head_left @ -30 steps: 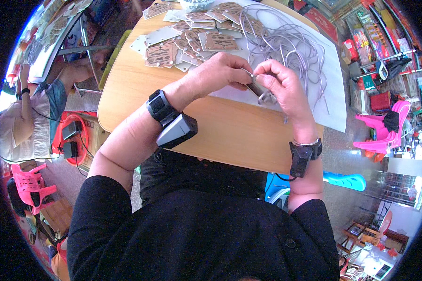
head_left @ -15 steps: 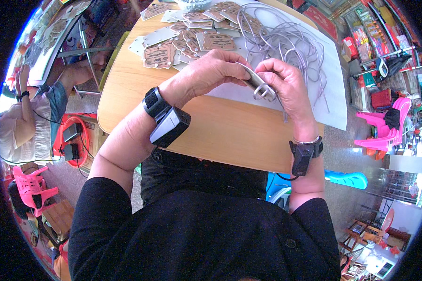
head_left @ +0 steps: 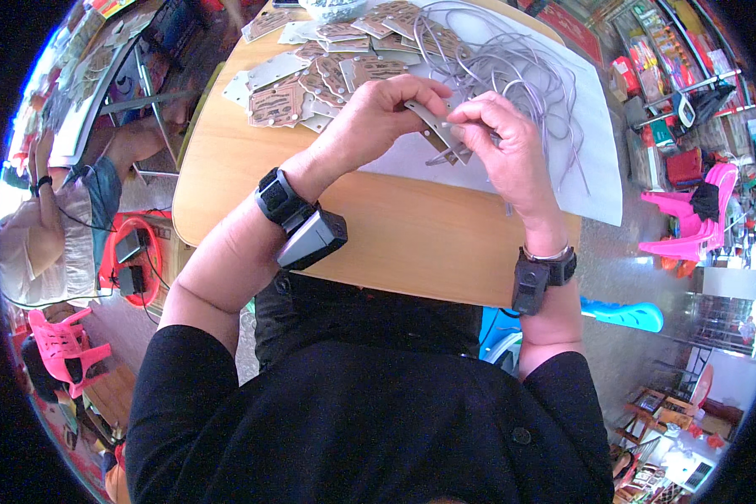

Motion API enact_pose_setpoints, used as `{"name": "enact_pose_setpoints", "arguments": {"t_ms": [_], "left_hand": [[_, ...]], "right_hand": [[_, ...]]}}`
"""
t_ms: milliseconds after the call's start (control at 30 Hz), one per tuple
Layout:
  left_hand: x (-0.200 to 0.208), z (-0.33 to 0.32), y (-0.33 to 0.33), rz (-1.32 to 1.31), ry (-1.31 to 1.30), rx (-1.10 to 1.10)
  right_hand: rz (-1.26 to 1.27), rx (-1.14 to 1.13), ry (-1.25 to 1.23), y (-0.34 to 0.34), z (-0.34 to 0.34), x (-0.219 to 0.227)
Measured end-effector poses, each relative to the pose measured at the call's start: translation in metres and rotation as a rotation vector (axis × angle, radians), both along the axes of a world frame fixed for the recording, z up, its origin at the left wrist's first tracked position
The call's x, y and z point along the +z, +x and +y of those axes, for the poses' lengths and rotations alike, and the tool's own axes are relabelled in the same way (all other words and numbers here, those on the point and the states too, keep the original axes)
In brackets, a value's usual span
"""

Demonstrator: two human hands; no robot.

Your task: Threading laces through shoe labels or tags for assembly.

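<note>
Over the far part of the table, my left hand [head_left: 386, 109] pinches a small pale card [head_left: 435, 126] with little holes along its edge. The card is tilted, and a loop of grey cord shows at its lower end. My right hand [head_left: 512, 151] is closed at the card's right edge, thumb and forefinger pressed together. What lies between those fingertips is too small to make out. Beyond the hands lies a tangle of grey cord [head_left: 525, 84]. To its left spreads a heap of brown and white printed cards [head_left: 277, 102], with small pale studs on some.
A white sheet [head_left: 592, 189] covers the right part of the wooden table [head_left: 378, 231]. A bowl of small pale pieces [head_left: 332, 10] stands at the far edge. At left, another person [head_left: 38, 244] sits near a red basin [head_left: 147, 290]. Pink chairs [head_left: 697, 218] stand at right.
The card has turned in my left hand, showing more of its pale, holed face. My right fingers have moved from the cord loop up to the card's right edge.
</note>
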State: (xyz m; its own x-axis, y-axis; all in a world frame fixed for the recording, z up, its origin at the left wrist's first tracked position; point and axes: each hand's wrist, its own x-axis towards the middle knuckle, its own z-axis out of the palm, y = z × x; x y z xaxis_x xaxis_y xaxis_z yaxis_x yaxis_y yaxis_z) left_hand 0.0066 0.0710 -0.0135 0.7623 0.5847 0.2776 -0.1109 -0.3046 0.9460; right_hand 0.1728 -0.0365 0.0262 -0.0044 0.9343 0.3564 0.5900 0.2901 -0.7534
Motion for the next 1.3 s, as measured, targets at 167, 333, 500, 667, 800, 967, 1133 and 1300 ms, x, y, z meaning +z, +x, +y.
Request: {"name": "enact_pose_setpoints", "arguments": {"t_ms": [167,333,500,667,800,967,1133,1300], "left_hand": [[-0.001,-0.002,0.002,0.0,0.072,0.051],[0.0,-0.003,0.002,0.019,0.104,0.07],[0.0,-0.001,0.002,0.016,0.314,0.057],[0.006,-0.006,-0.001,0.124,0.24,0.017],[0.001,-0.003,-0.002,0.141,0.24,0.034],[0.007,-0.003,-0.002,0.158,-0.073,-0.017],[0.01,-0.004,-0.004,0.152,-0.18,-0.047],[0.009,-0.004,-0.003,0.202,-0.185,-0.073]], "right_hand": [[0.005,-0.066,0.02,0.0,0.0,0.001],[-0.065,-0.053,0.041,0.001,0.0,0.0],[-0.155,-0.044,0.112,0.002,0.002,-0.002],[-0.242,-0.027,0.087,0.002,0.001,0.0],[-0.203,-0.008,-0.015,0.001,0.001,0.0],[0.048,-0.014,-0.121,0.003,0.001,-0.005],[0.174,-0.064,-0.245,0.001,0.0,0.0],[0.002,-0.038,-0.173,0.006,0.003,-0.005]]}}
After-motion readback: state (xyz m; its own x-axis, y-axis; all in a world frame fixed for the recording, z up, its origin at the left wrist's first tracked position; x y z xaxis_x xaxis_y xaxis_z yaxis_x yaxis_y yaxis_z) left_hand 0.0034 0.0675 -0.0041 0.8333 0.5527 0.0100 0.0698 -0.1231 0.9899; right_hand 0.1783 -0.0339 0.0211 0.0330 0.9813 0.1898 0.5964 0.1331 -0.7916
